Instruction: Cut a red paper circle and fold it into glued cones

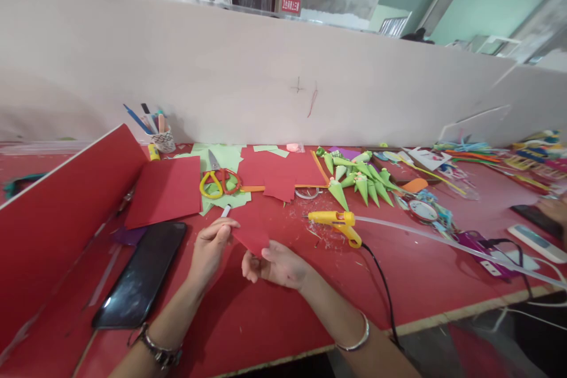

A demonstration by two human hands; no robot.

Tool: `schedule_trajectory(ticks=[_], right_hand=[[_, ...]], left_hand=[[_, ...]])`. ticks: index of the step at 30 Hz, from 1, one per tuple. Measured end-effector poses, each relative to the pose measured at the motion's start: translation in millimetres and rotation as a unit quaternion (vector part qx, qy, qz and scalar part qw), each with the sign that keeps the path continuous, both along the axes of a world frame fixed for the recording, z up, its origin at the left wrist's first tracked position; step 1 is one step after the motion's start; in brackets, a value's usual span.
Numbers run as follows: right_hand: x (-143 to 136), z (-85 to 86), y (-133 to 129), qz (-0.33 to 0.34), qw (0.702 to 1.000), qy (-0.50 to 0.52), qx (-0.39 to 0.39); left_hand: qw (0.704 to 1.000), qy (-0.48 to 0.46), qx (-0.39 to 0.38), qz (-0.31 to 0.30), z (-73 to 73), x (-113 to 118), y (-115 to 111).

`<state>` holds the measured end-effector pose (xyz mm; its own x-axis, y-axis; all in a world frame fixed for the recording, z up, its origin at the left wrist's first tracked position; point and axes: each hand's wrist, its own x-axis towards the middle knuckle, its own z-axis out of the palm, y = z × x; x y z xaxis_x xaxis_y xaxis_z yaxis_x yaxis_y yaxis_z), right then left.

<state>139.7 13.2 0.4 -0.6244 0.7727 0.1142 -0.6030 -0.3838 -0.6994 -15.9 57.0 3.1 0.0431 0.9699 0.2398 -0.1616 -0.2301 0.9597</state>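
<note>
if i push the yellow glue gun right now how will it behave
On its side, the yellow glue gun will probably slide, not roll. Its black cord may drag, and the long pale rod at its rear could swing.

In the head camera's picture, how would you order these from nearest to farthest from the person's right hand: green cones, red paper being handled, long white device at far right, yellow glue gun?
From the right hand:
1. red paper: touching its fingers
2. yellow glue gun: to the right
3. green cones: beyond the gun
4. long white device: far right
</note>
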Motion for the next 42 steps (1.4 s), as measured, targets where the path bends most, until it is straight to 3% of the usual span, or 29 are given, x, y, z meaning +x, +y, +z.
schedule_trajectory(ticks=[5,12,22,30,33,37,42], right_hand=[[-3,-4.4,2,-0.085,0.996,-0.032,-0.02],[-4,-5.8,2,-0.085,0.995,-0.047,-0.026],[-2,-6.8,4,-0.081,0.995,-0.028,-0.055],[-2,-5.7,3,-0.053,0.998,-0.026,-0.018],[-2,-4.6,2,-0.046,0.998,-0.045,0.008],[-4,-3.5,3,-0.079,0.994,-0.073,0.014],[-7,-4.0,3,-0.157,0.968,-0.189,0.052]], left_hand=[[0.999,0.023,0.024,-0.023,0.2,-3,0],[0.995,0.065,0.068,-0.028,4.8,-9,0],[0.976,0.141,0.11,-0.125,14.5,-5,-1],[0.965,0.182,0.104,-0.156,16.4,-2,-4],[0.961,0.196,0.044,-0.192,18.0,1,-8],[0.961,0.175,-0.029,-0.213,16.6,4,-11],[0.966,0.203,0.01,-0.158,17.7,4,-10]])
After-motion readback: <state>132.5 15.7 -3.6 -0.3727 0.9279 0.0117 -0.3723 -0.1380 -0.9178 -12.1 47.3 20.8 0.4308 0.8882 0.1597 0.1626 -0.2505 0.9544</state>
